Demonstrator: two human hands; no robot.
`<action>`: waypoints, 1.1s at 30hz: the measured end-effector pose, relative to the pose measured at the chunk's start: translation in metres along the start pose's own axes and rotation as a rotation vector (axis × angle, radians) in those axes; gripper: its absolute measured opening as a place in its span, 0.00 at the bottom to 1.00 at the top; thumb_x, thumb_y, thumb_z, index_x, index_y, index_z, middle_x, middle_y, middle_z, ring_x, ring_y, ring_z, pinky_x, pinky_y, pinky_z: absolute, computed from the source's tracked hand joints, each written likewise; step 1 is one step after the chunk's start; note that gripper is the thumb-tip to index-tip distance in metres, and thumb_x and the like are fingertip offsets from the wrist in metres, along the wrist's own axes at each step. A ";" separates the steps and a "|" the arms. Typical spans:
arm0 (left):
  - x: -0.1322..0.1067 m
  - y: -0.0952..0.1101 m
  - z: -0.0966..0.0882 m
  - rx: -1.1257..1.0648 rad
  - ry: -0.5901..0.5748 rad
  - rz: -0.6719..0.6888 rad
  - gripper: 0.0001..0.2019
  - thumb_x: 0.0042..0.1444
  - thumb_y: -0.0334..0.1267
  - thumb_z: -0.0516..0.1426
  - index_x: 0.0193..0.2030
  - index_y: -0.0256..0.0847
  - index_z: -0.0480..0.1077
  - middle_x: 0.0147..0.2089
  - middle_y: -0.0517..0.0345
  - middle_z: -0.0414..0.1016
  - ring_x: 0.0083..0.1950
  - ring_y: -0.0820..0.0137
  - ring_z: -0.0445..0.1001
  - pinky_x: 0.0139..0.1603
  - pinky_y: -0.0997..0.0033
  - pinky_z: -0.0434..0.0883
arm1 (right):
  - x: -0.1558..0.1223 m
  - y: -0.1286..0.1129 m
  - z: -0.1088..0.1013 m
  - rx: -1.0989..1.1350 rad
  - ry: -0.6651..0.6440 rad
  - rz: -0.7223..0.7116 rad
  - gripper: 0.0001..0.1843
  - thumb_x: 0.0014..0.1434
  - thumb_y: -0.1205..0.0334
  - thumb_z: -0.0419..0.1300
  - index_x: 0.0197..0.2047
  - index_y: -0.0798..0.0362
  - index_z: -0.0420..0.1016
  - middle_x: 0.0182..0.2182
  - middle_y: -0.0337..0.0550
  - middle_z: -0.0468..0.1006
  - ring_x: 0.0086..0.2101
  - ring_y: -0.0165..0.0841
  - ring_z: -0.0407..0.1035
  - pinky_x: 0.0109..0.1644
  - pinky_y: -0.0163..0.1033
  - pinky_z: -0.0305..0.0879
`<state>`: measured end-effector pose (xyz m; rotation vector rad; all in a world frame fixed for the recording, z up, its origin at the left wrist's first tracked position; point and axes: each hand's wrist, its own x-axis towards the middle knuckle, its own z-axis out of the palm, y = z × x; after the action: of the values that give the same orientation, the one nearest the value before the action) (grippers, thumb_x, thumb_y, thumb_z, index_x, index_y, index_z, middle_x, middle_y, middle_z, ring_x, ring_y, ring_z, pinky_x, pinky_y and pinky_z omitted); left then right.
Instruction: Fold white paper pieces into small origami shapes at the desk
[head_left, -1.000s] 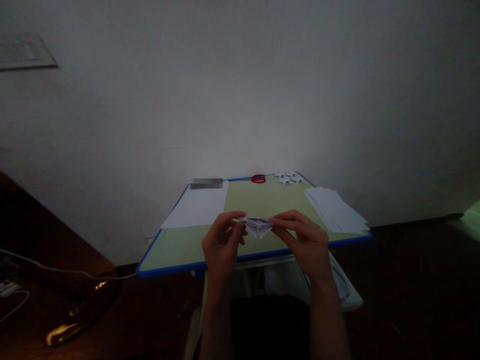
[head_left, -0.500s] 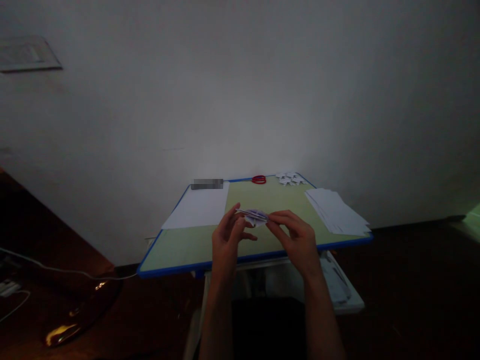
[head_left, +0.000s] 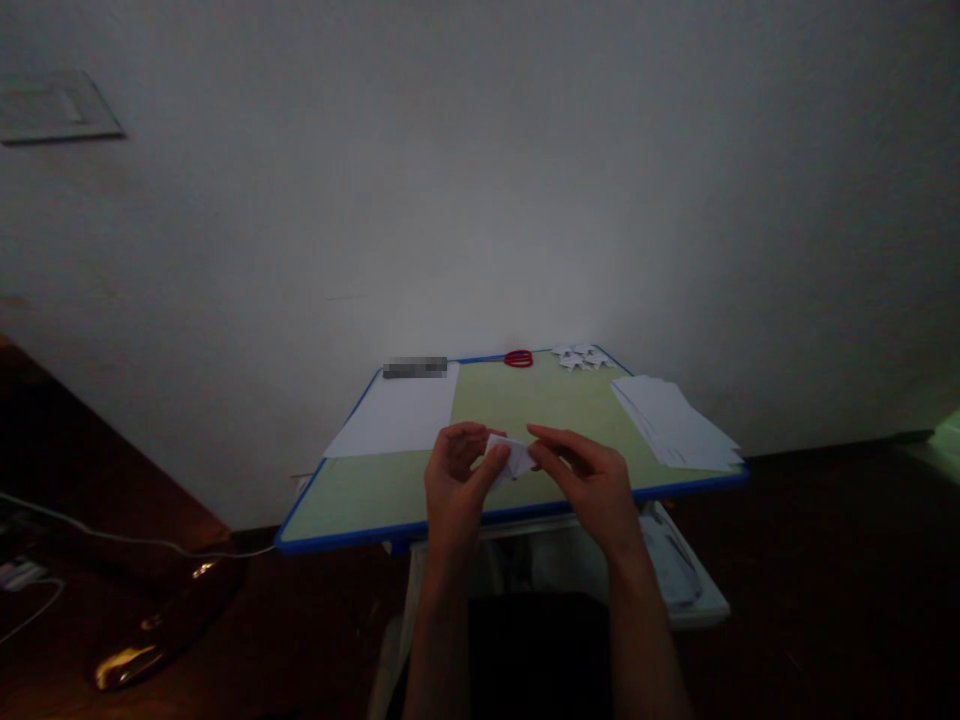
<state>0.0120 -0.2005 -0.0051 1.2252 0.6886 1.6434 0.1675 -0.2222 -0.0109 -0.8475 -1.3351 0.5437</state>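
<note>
We're holding folded paper [head_left: 516, 456] over tabletop [head_left: 360, 500]. Left hand [head_left: 455, 485] clamping it under thumb; right hand [head_left: 596, 482] touching right corner (can't tell if pinching). We're judging it light, crisp, easily creased; favouring folded edges for grip.

1. The folded paper [head_left: 519, 456], seen nearly edge-on above the table [head_left: 360, 500] half a second ago, has been turned so that a flat white face is shown.
2. It has been brought slightly nearer the table's front edge in view.
3. The thumb of the left hand [head_left: 457, 480] has been laid on that face.
4. The right hand's [head_left: 596, 485] index finger has been raised off the paper.
5. Since a second ago, both hands have been drawn toward the table's middle.
</note>
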 end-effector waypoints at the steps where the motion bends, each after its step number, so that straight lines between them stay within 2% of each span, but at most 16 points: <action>1: 0.000 0.000 0.001 0.003 0.004 0.025 0.19 0.51 0.39 0.72 0.45 0.41 0.70 0.46 0.52 0.81 0.42 0.67 0.81 0.39 0.71 0.78 | 0.000 0.000 0.001 0.007 0.012 0.005 0.11 0.62 0.61 0.69 0.48 0.45 0.85 0.35 0.40 0.85 0.33 0.34 0.80 0.41 0.39 0.76; 3: 0.000 0.000 0.002 0.010 0.009 0.070 0.19 0.52 0.38 0.71 0.48 0.42 0.72 0.52 0.51 0.79 0.43 0.68 0.81 0.40 0.70 0.79 | 0.000 -0.002 0.002 0.025 0.045 0.011 0.10 0.61 0.61 0.69 0.47 0.45 0.85 0.36 0.39 0.86 0.34 0.33 0.80 0.42 0.39 0.77; 5: 0.000 0.000 0.002 0.021 -0.002 0.066 0.22 0.51 0.38 0.72 0.52 0.42 0.72 0.54 0.51 0.79 0.43 0.67 0.81 0.40 0.69 0.80 | -0.001 -0.003 0.003 0.049 0.055 0.014 0.10 0.61 0.62 0.70 0.47 0.45 0.85 0.37 0.39 0.86 0.35 0.33 0.80 0.43 0.38 0.77; 11: -0.003 0.002 0.001 0.046 -0.066 0.005 0.25 0.55 0.39 0.70 0.59 0.39 0.73 0.34 0.54 0.84 0.34 0.67 0.83 0.41 0.66 0.80 | 0.000 -0.006 0.001 0.068 -0.002 -0.016 0.11 0.63 0.64 0.68 0.49 0.47 0.84 0.41 0.42 0.84 0.40 0.35 0.80 0.46 0.40 0.77; 15: -0.004 0.005 0.001 0.060 -0.051 0.024 0.31 0.55 0.40 0.70 0.65 0.40 0.70 0.32 0.56 0.84 0.33 0.68 0.83 0.40 0.67 0.80 | 0.002 -0.004 0.000 -0.030 -0.032 -0.115 0.13 0.64 0.65 0.66 0.51 0.46 0.83 0.44 0.44 0.83 0.42 0.35 0.78 0.47 0.41 0.76; 22: -0.005 0.005 0.005 0.065 0.008 0.032 0.28 0.57 0.42 0.69 0.62 0.38 0.72 0.30 0.56 0.84 0.31 0.68 0.83 0.37 0.70 0.79 | 0.003 -0.002 0.003 -0.244 -0.020 -0.307 0.21 0.65 0.69 0.66 0.58 0.41 0.80 0.47 0.43 0.81 0.46 0.34 0.77 0.51 0.41 0.74; 27: -0.007 0.007 0.008 0.015 -0.010 -0.010 0.29 0.57 0.43 0.69 0.63 0.38 0.70 0.32 0.53 0.85 0.31 0.66 0.83 0.35 0.68 0.80 | 0.002 -0.008 0.002 -0.262 0.025 -0.337 0.17 0.64 0.70 0.66 0.53 0.44 0.81 0.49 0.44 0.80 0.49 0.35 0.75 0.51 0.41 0.72; 30: -0.008 0.009 0.009 0.028 -0.045 -0.006 0.29 0.58 0.43 0.68 0.64 0.38 0.68 0.33 0.54 0.84 0.31 0.66 0.83 0.36 0.68 0.79 | 0.001 -0.009 -0.001 -0.199 0.021 -0.292 0.09 0.63 0.69 0.67 0.45 0.46 0.79 0.42 0.41 0.79 0.42 0.34 0.73 0.45 0.40 0.70; 33: -0.007 0.008 0.008 0.091 -0.044 0.038 0.28 0.59 0.42 0.67 0.64 0.41 0.68 0.33 0.57 0.82 0.32 0.69 0.80 0.37 0.70 0.78 | 0.000 -0.006 -0.003 -0.127 -0.037 -0.208 0.04 0.64 0.66 0.67 0.39 0.48 0.77 0.34 0.38 0.76 0.36 0.33 0.71 0.42 0.40 0.67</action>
<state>0.0169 -0.2110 0.0009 1.3426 0.7236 1.6262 0.1694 -0.2268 -0.0059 -0.7926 -1.4843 0.3158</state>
